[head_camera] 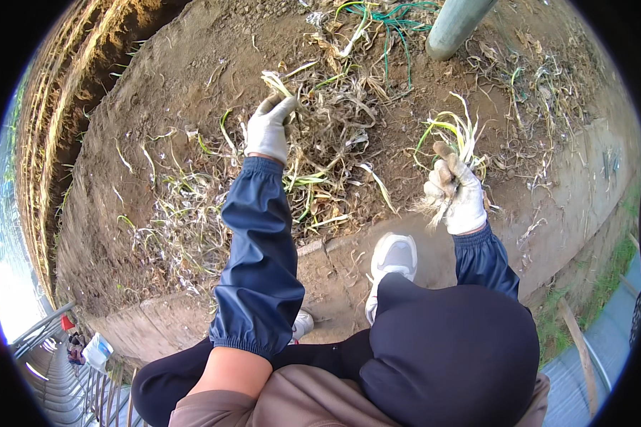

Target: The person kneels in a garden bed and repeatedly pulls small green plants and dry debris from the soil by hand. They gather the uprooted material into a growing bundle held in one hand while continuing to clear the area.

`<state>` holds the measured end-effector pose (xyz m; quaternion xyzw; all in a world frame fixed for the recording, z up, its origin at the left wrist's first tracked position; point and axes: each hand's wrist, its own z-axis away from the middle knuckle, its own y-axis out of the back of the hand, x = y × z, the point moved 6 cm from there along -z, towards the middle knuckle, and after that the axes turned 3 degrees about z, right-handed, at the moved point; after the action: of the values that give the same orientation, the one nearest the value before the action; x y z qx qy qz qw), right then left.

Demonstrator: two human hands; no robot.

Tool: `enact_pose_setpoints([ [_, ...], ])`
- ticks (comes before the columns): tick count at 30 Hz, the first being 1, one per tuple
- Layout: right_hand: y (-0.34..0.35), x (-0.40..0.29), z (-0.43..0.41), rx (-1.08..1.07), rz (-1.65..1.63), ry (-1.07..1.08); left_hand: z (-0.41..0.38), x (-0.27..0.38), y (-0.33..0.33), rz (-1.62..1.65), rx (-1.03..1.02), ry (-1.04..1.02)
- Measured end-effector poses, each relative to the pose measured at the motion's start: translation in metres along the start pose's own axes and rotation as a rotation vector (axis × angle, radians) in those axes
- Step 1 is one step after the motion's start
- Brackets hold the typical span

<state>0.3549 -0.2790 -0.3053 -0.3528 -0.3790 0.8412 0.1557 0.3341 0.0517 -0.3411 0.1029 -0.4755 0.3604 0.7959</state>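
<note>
My left hand (271,125), in a soiled white work glove, reaches over a heap of dry plant waste (331,117). Pale stalks (275,84) show at its fingertips, pinched between thumb and fingers. To the right, my right hand (455,187), gloved alike, is closed round a bunch of green-and-white plants (462,133), which look like scallions or a similar allium. Their leaves point away from me and the stringy roots (432,211) hang out below the fist. More loose stalks (379,184) lie on the soil between the hands.
A grey post (454,29) stands at the top, beside tangled green twine (398,18). A concrete edging (545,213) runs along the near side of the soil. Withered leaves (181,224) are scattered at left. My shoe (395,256) rests by the edging.
</note>
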Motion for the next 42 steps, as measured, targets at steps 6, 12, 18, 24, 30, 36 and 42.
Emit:
enact_pose_setpoints([
  [6,-0.009,0.013,-0.006,0.04,0.088,-0.028,0.03,0.037,0.017,0.245,-0.243,-0.016],
  [12,-0.042,0.014,-0.014,0.047,0.53,0.03,0.067,0.033,-0.018,0.092,-0.321,0.097],
  [18,-0.073,0.033,-0.019,-0.076,0.759,0.091,0.105,0.001,-0.074,0.191,-0.55,0.281],
  [24,-0.061,0.036,-0.014,-0.019,0.672,0.009,0.118,-0.009,-0.083,-0.215,-0.685,0.089],
  [30,-0.057,0.033,-0.007,-0.027,0.607,-0.04,0.127,-0.014,-0.083,-0.862,-0.719,-0.068],
  [36,-0.053,0.034,0.006,-0.07,0.527,-0.143,0.131,0.012,-0.084,-0.909,-0.633,-0.539],
  [42,-0.057,0.03,0.004,-0.055,0.545,-0.085,0.119,0.021,-0.072,-0.946,-0.332,-0.833],
])
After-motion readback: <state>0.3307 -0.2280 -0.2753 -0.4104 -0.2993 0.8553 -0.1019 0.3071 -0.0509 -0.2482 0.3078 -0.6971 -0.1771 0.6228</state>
